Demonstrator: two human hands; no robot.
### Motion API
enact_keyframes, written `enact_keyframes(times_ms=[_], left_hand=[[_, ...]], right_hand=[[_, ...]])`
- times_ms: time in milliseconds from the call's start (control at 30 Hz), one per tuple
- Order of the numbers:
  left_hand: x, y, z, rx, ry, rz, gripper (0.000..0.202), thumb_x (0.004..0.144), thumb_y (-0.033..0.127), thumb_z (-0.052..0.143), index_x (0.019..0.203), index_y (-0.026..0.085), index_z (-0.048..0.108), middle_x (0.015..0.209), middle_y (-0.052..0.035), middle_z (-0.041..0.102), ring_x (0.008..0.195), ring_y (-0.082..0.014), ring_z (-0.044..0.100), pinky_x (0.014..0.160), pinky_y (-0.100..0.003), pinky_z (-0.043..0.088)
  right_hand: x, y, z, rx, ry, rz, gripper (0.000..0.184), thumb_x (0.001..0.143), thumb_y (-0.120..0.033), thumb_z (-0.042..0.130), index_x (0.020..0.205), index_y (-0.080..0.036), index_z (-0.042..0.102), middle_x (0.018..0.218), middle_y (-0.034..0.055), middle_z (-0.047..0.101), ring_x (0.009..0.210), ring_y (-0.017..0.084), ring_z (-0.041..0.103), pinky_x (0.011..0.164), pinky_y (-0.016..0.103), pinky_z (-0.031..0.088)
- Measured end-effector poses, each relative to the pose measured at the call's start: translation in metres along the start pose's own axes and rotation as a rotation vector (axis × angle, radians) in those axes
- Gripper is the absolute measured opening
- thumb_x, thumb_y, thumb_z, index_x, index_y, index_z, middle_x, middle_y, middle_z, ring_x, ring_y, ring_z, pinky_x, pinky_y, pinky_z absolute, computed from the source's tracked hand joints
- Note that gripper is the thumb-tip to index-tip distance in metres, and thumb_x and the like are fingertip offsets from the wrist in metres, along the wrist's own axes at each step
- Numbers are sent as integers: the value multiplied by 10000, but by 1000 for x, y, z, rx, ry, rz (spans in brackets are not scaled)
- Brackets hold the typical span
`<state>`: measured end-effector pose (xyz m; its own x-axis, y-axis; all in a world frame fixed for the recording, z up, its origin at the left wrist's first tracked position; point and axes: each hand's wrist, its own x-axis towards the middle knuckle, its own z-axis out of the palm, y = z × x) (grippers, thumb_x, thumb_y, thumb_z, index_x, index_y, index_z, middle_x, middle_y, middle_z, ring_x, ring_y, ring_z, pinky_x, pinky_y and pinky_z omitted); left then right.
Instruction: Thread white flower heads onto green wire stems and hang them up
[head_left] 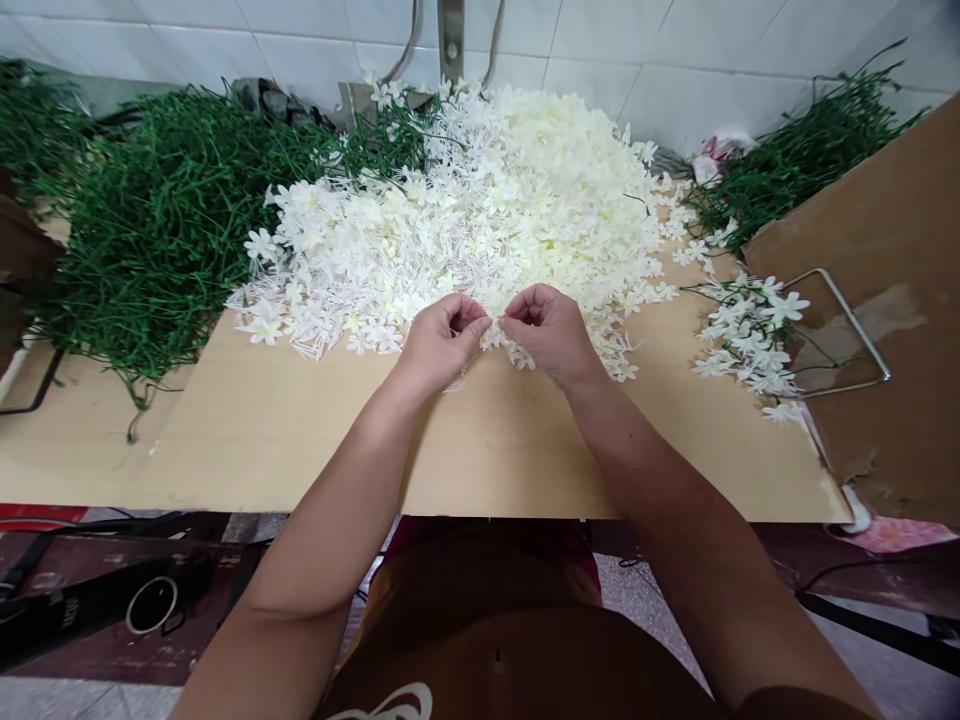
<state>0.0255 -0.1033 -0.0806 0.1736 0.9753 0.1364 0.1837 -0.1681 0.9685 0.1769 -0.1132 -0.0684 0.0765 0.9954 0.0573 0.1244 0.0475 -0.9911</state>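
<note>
A big heap of white artificial flowers (pixel 480 210) covers the back middle of a light wooden table (pixel 300 440). My left hand (pixel 442 335) and my right hand (pixel 547 330) meet at the near edge of the heap, fingers curled and pinched together on a small white flower piece (pixel 495 328) between them. Both forearms reach in from the bottom of the view.
Piles of green plastic stems lie at the left (pixel 157 220) and back right (pixel 795 160). Finished stems with white flowers (pixel 750 330) rest at the right beside a brown cardboard sheet (pixel 877 290) with a metal wire frame (pixel 847 330). A tiled wall stands behind.
</note>
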Motion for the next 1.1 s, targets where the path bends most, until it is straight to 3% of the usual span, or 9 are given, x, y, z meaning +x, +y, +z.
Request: enact_keyframes(times_ms=[133, 367, 600, 800, 1100], left_hand=[[0, 3, 0, -13, -7, 5, 110, 748, 261, 684, 756, 173, 619, 682, 11, 599, 600, -98, 497, 573, -239, 394], [1, 12, -3, -15, 27, -83, 98, 760, 165, 631, 679, 170, 576, 595, 29, 530, 560, -96, 454, 552, -242, 364], [1, 6, -5, -8, -16, -34, 117, 760, 232, 682, 721, 179, 585, 641, 25, 548, 571, -93, 459, 545, -235, 363], [2, 10, -5, -90, 2, -92, 88, 755, 155, 650, 695, 168, 586, 623, 24, 550, 578, -95, 475, 573, -239, 382], [1, 10, -6, -128, 1, -132, 87, 744, 175, 677, 696, 157, 607, 636, 19, 576, 597, -94, 494, 588, -237, 391]], right_hand=[[1, 0, 1, 14, 16, 4, 122, 614, -163, 641, 673, -197, 539, 591, -65, 542, 538, 70, 481, 515, 221, 390], [1, 0, 2, 2, 17, -9, 113, 605, -155, 631, 669, -195, 547, 595, -63, 553, 544, 71, 485, 524, 226, 391], [0, -5, 4, -25, 13, -44, 111, 636, -155, 627, 681, -198, 535, 606, -59, 550, 547, 69, 485, 525, 225, 398], [0, -5, 7, -36, 0, -58, 113, 660, -145, 619, 670, -199, 520, 601, -60, 542, 541, 67, 478, 525, 228, 389], [3, -6, 6, -2, -1, -35, 122, 649, -141, 635, 672, -198, 530, 591, -64, 547, 539, 73, 482, 529, 236, 385]])
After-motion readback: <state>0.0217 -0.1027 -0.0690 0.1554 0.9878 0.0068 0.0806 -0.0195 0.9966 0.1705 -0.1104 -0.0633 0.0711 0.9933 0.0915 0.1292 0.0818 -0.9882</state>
